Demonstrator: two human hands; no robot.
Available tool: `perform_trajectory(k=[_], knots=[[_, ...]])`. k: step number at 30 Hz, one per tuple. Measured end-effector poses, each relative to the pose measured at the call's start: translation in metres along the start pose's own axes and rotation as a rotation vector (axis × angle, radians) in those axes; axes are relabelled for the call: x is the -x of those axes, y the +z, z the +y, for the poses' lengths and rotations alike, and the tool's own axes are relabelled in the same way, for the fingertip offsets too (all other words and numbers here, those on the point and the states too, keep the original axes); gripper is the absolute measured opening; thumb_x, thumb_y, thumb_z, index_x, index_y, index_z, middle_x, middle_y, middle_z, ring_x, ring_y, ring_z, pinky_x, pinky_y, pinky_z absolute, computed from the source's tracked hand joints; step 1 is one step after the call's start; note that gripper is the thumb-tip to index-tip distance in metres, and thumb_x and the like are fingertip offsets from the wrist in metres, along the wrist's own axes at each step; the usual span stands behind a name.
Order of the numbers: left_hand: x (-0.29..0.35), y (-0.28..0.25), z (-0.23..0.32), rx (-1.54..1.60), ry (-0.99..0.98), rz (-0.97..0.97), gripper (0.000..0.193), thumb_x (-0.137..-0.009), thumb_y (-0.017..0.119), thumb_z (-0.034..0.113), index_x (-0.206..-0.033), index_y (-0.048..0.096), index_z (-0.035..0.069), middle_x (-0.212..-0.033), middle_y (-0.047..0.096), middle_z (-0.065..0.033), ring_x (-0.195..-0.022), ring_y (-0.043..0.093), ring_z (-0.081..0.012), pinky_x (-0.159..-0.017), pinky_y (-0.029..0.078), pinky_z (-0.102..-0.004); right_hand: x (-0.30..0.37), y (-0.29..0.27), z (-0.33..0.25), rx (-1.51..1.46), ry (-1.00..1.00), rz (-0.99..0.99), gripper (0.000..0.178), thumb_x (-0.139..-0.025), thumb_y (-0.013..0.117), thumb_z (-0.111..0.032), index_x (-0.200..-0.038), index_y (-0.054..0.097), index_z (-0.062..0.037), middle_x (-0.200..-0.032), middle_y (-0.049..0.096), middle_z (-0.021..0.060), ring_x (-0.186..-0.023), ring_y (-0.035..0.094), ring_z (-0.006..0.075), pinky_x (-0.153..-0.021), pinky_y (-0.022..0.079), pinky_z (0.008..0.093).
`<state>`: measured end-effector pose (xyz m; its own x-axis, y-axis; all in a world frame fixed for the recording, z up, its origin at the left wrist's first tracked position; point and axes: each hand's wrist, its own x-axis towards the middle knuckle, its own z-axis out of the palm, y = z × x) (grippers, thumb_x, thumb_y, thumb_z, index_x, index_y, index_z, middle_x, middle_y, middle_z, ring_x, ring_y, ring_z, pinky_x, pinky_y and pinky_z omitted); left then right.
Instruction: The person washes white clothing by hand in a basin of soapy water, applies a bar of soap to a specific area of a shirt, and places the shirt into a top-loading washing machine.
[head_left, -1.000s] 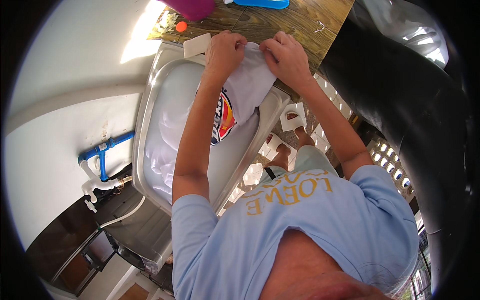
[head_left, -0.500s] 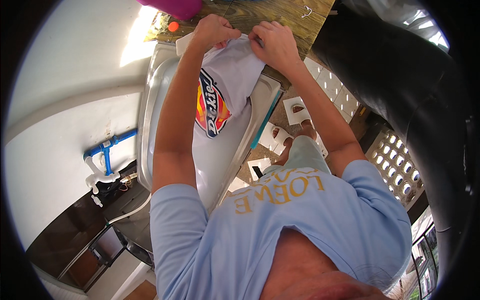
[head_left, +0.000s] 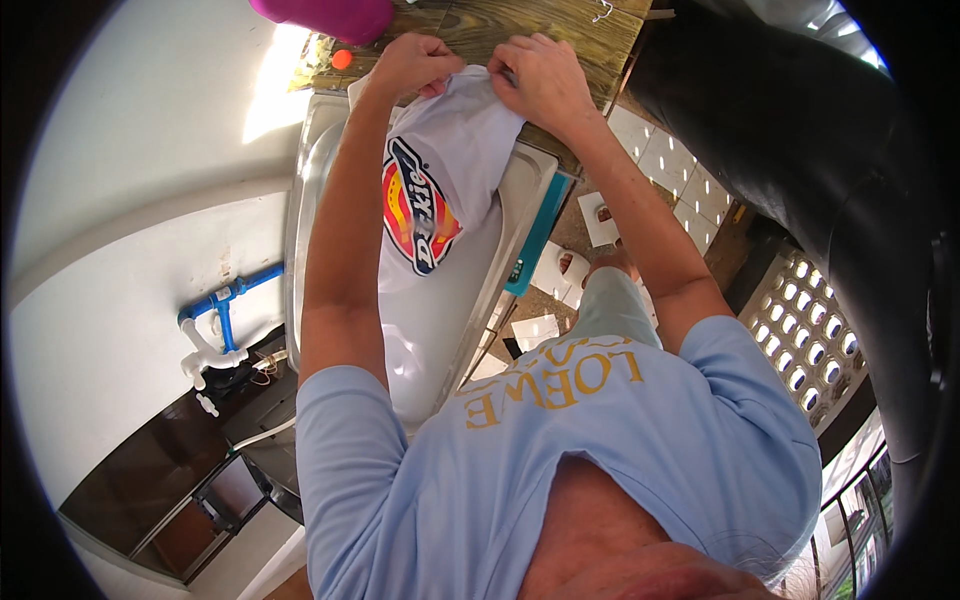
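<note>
A white cloth garment [head_left: 465,125] with a large red, yellow and dark blue print is stretched between my hands over a pale, raised-rim basin-like surface [head_left: 425,340]. Its upper edge is bunched at the wooden board. My left hand [head_left: 412,66] has its fingers closed on the cloth at the upper left. At the upper right, my right hand [head_left: 543,85] pinches the same edge, its fingers curled and partly hidden. A short gap separates the two hands. The printed part hangs down toward me, below the hands. My left forearm covers part of the cloth's left side.
Beyond my hands lies a wooden board [head_left: 470,35] bearing a magenta container [head_left: 335,15] and an orange cap [head_left: 342,60]. A blue pipe with a white tap [head_left: 215,350] is at the left wall. A large black covered thing [head_left: 790,150] stands at the right.
The view has shifted slightly, so the board and basin-like surface sit a little differently. Both hands keep hold of the cloth's upper edge, with slight finger movement.
</note>
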<state>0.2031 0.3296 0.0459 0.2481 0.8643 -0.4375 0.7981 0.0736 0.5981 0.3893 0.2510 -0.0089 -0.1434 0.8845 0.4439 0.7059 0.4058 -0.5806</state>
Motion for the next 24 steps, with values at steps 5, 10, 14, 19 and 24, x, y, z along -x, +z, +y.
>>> perform_trajectory(k=[5,10,14,19,24], knots=[[0.004,0.002,0.004,-0.056,0.018,0.014,0.021,-0.074,0.072,0.02,-0.081,0.064,0.002,-0.062,0.06,-0.0031,-0.054,0.058,-0.0092,-0.049,0.046,-0.0227,0.0,0.001,0.003,0.018,-0.008,0.002,0.007,-0.074,0.062,-0.018,-0.078,0.064,-0.0133,-0.082,0.063,0.0018,-0.085,0.059,0.0229,-0.075,0.043,0.0381],[0.004,0.001,0.001,0.02,0.032,-0.013,0.019,-0.075,0.071,0.02,-0.08,0.063,0.003,-0.062,0.06,-0.0028,-0.053,0.057,-0.0089,-0.049,0.046,-0.0227,0.0,0.001,0.002,0.012,-0.006,-0.003,0.007,-0.074,0.062,-0.019,-0.078,0.064,-0.0134,-0.082,0.064,0.0018,-0.085,0.06,0.0227,-0.075,0.044,0.038],[0.003,0.001,0.001,-0.045,0.024,-0.003,0.017,-0.076,0.07,0.018,-0.079,0.063,0.003,-0.062,0.06,-0.0026,-0.052,0.057,-0.0086,-0.048,0.046,-0.0224,0.0,0.0,0.002,0.022,-0.003,-0.004,0.008,-0.074,0.062,-0.019,-0.079,0.065,-0.0136,-0.083,0.064,0.0017,-0.086,0.06,0.0225,-0.076,0.044,0.038],[0.001,-0.001,-0.003,0.004,0.018,-0.018,0.018,-0.075,0.072,0.019,-0.079,0.062,0.004,-0.061,0.059,-0.0019,-0.052,0.056,-0.008,-0.048,0.044,-0.0222,-0.001,-0.002,-0.001,0.025,0.0,-0.024,0.008,-0.074,0.062,-0.019,-0.08,0.064,-0.0137,-0.083,0.063,0.0016,-0.087,0.06,0.0222,-0.076,0.043,0.0382],[0.003,0.003,0.004,-0.035,0.011,-0.008,0.016,-0.075,0.07,0.017,-0.078,0.061,0.004,-0.06,0.058,-0.0018,-0.051,0.055,-0.0077,-0.047,0.043,-0.0224,0.0,-0.002,0.001,0.022,0.0,-0.016,0.008,-0.075,0.062,-0.019,-0.079,0.064,-0.0136,-0.083,0.063,0.0014,-0.087,0.059,0.0219,-0.075,0.043,0.0383]])
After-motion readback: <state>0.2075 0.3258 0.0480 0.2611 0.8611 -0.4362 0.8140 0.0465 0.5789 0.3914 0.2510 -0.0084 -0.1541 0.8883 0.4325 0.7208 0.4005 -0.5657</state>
